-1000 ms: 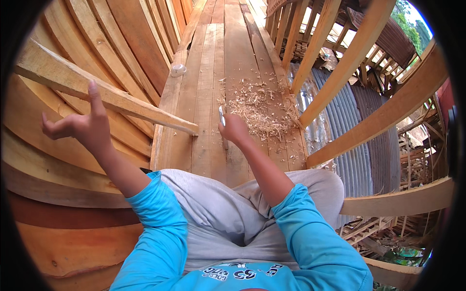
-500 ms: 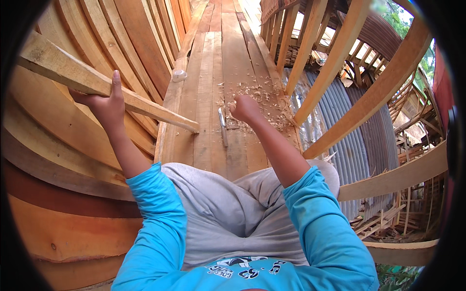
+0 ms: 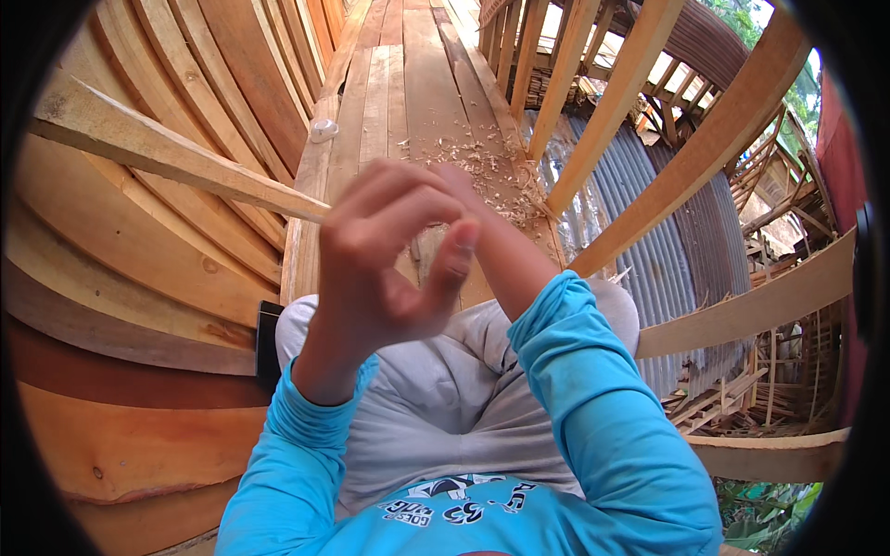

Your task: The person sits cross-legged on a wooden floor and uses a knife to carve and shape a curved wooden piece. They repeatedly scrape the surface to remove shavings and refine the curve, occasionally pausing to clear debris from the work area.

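Observation:
My left hand (image 3: 385, 269) is raised close to the camera with its fingers curled and the thumb apart, and nothing shows in it. It covers most of my right hand (image 3: 456, 178), whose blue-sleeved forearm reaches forward over the wooden plank deck (image 3: 389, 93). The right hand's fingers are hidden, so its grip cannot be made out. A patch of pale wood shavings (image 3: 496, 171) lies on the planks just beyond both hands. I sit on the planks in grey trousers (image 3: 436, 398).
A long loose batten (image 3: 167, 153) slants in from the left toward my left hand. Curved hull planking (image 3: 139, 278) rises on the left. A small white object (image 3: 323, 130) sits on the deck edge. Timber ribs (image 3: 714, 139) and corrugated metal (image 3: 667, 250) lie to the right.
My left hand left the slanting batten and swung up in front of the camera, now hiding the right hand. The view has tilted down slightly toward my lap.

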`<state>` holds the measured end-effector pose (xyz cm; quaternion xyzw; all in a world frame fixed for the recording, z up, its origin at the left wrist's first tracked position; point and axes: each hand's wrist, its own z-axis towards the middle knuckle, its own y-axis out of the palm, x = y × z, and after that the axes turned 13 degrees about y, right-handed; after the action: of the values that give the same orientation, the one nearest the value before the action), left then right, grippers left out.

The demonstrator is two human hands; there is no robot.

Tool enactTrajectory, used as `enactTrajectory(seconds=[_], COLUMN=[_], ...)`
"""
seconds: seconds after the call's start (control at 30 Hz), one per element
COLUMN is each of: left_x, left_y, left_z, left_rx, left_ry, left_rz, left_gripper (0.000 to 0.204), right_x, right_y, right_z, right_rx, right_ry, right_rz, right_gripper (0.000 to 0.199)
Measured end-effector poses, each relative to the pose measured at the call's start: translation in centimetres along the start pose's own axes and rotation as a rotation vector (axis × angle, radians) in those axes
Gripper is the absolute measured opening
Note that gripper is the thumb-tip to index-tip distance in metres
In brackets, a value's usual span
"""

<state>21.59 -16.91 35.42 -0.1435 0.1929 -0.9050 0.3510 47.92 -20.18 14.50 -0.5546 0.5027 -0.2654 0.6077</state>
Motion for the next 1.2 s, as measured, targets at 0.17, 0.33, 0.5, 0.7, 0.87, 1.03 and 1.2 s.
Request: enactTrajectory(seconds=[0.17, 0.33, 0.5, 0.7, 0.87, 1.03, 1.2], left_x=[5.1, 5.9, 5.0, 11.8, 8.8, 10.2, -6.7], left_y=[4.5, 7.4, 7.2, 6.1, 4.8, 4.7, 9.0], left_z=[-0.6, 0.1, 2.0, 0.9, -3.8, -5.0, -5.9], left_rx=[-0.321, -0.352, -0.621, -0.417, -0.349, -0.584, -0.684], left_ry=[-0.289, -0.503, -0.484, -0.136, -0.427, -0.347, -0.598], left_rz=[-0.204, 0.000, -0.101, -0.341, -0.408, -0.908, -0.330], left_gripper=[0.034, 0.036, 0.026, 0.020, 0.020, 0.024, 0.031], right_x=[-0.2, 2.7, -0.5, 4.4, 5.2, 7.7, 2.0], right_y=[-0.2, -0.5, -3.7, -2.7, -6.6, -8.5, -11.7], right_z=[0.3, 3.5, 1.4, 4.1, 5.0, 5.8, -0.6], right_rx=[0.102, 0.150, 0.028, 0.286, -0.120, -0.092, -0.097], right_ry=[0.004, 0.129, 0.145, 0.101, 0.482, 0.605, 0.183], right_rz=[-0.371, -0.556, -0.710, -0.169, 0.566, 1.188, 1.194], right_gripper=[0.023, 0.018, 0.016, 0.028, 0.034, 0.029, 0.029])
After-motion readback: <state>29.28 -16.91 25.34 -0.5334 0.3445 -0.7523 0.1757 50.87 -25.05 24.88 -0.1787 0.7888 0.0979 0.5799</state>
